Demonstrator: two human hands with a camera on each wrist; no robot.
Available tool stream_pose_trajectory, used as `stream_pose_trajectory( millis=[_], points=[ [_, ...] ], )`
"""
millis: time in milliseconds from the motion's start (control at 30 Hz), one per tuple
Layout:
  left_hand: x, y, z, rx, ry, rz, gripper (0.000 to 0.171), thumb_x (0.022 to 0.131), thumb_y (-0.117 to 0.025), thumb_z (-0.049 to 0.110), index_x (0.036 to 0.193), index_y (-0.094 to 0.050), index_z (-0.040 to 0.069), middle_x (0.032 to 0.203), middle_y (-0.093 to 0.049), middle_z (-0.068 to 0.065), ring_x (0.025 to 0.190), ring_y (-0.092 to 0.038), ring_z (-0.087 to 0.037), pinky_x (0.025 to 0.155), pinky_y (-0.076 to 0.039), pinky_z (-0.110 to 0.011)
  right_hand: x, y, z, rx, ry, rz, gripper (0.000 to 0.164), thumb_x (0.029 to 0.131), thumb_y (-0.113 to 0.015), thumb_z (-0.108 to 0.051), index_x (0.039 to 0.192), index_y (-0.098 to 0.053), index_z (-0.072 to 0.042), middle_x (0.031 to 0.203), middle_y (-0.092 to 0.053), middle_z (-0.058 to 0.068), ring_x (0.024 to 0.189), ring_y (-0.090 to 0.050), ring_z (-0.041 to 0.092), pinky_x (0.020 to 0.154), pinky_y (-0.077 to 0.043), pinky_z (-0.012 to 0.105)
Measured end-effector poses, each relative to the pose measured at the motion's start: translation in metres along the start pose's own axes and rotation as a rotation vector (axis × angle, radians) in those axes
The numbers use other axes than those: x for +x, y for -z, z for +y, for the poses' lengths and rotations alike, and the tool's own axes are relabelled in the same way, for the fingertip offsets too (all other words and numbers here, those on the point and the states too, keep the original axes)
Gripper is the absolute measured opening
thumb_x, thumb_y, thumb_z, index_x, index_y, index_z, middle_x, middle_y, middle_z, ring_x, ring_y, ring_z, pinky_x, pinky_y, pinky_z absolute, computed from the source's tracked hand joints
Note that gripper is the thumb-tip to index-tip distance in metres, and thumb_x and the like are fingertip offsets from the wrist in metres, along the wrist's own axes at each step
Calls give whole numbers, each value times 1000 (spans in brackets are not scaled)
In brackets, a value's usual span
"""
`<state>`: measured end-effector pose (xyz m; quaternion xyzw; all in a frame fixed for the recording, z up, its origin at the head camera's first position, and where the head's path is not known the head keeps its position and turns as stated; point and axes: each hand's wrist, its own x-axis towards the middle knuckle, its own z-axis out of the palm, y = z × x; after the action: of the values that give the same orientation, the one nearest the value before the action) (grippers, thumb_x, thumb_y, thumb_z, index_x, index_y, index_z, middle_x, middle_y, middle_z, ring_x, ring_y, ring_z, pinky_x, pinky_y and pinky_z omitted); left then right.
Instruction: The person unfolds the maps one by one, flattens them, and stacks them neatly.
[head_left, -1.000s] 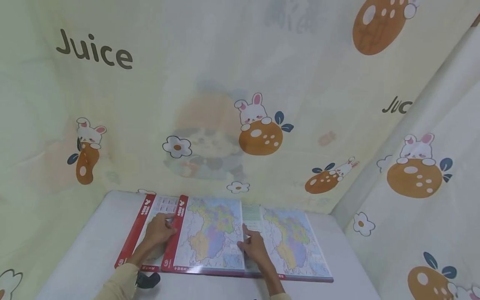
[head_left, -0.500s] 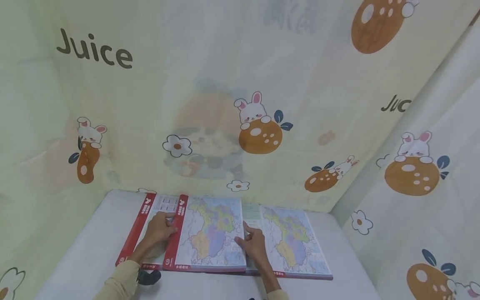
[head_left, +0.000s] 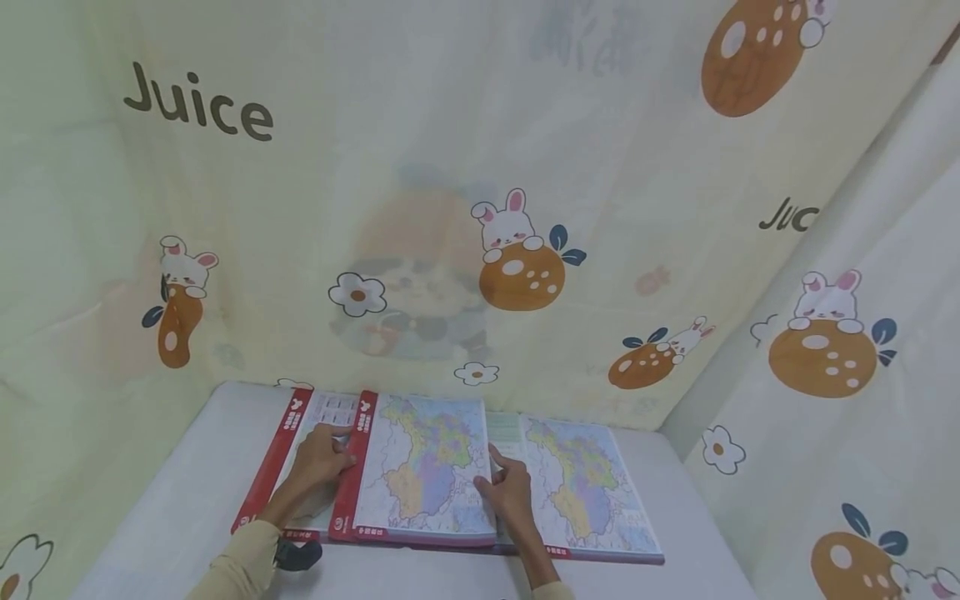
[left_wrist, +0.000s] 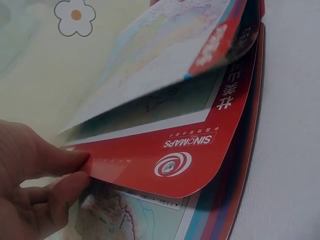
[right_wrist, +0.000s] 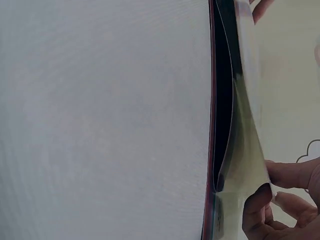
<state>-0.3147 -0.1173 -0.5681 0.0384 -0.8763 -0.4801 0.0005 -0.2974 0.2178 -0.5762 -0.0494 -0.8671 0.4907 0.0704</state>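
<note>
A map book [head_left: 600, 492] lies spread on the white table, with coloured maps and red borders. Over its middle rises a red-edged map page [head_left: 427, 475], printed with a coloured map. My left hand [head_left: 318, 462] pinches the red left edge of a page; in the left wrist view, thumb and finger grip the red border [left_wrist: 150, 167] beside the SINOMAPS logo, with another leaf tilted above. At the opposite edge, my right hand [head_left: 510, 492] holds the raised leaf [right_wrist: 247, 150] between thumb and fingers. Pages beneath are partly hidden.
A pale curtain [head_left: 420, 150] printed with rabbits and oranges hangs behind the table and along both sides. The white table [head_left: 172, 483] runs around the book. A dark band [head_left: 298, 554] sits at my left wrist.
The raised page has shifted slightly to the right, with my right hand still at its edge. My left hand has barely moved.
</note>
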Motion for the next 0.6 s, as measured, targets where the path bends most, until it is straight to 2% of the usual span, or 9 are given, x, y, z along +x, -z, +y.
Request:
stream_pose_trajectory(
  millis=[67,100,167,200,300,333,400,433,600],
  points=[
    [0,0,1,-7,-3,-4,59,93,-74,-1,148,-58,-13,91,-79,-18,66,-69,-18,55,-52,-29,1,3,0,11,11,8,65,86,-83,-1,149,-65,-4,78,-58,5,66,-50,15,55,-40,23],
    [-1,0,1,-11,-6,-7,59,93,-74,-1,149,-57,-12,92,-79,-19,66,-69,-18,55,-52,-30,7,2,13,29,71,14,64,87,-84,-5,149,-65,-7,78,-58,3,67,-50,13,55,-40,23],
    [-3,3,0,-17,-11,-10,59,93,-74,-2,149,-57,-12,91,-79,-18,66,-70,-18,55,-53,-30,8,3,15,37,120,19,62,86,-85,-4,146,-67,-5,76,-58,4,65,-49,14,55,-41,25],
    [-3,4,-1,-19,-15,-9,60,93,-74,-2,149,-57,-11,90,-79,-18,66,-70,-19,55,-53,-30,12,4,23,48,173,16,61,87,-84,-5,145,-68,-5,74,-57,2,63,-49,13,54,-41,26],
    [-4,8,-2,-16,-31,0,59,93,-74,-2,149,-58,-11,85,-78,-15,65,-68,-18,55,-52,-30,13,11,20,45,214,24,58,87,-84,-4,142,-69,-2,73,-58,2,62,-49,13,54,-42,26],
    [-3,10,-2,-14,-34,2,59,93,-74,-2,149,-59,-11,84,-78,-15,65,-68,-19,55,-52,-29,7,16,7,30,166,26,57,85,-83,0,141,-69,1,73,-58,4,62,-49,14,54,-43,27],
    [-3,13,-2,-9,-46,12,58,93,-74,-2,149,-59,-11,87,-78,-19,66,-69,-19,56,-51,-29,7,23,3,20,147,34,57,85,-83,1,140,-69,2,74,-58,3,64,-49,13,55,-43,25],
    [-3,15,-2,-7,-53,16,58,93,-74,-2,149,-58,-11,90,-79,-21,67,-69,-19,56,-52,-29,5,27,-5,11,104,36,57,85,-83,2,140,-69,4,75,-57,4,66,-49,14,56,-44,25],
    [-4,23,-4,-5,-52,20,59,95,-74,-2,150,-56,-11,108,-78,-31,72,-73,-22,58,-56,-30,5,45,-2,-14,74,57,56,85,-82,1,139,-68,6,76,-56,3,66,-47,13,57,-43,24]
  ],
)
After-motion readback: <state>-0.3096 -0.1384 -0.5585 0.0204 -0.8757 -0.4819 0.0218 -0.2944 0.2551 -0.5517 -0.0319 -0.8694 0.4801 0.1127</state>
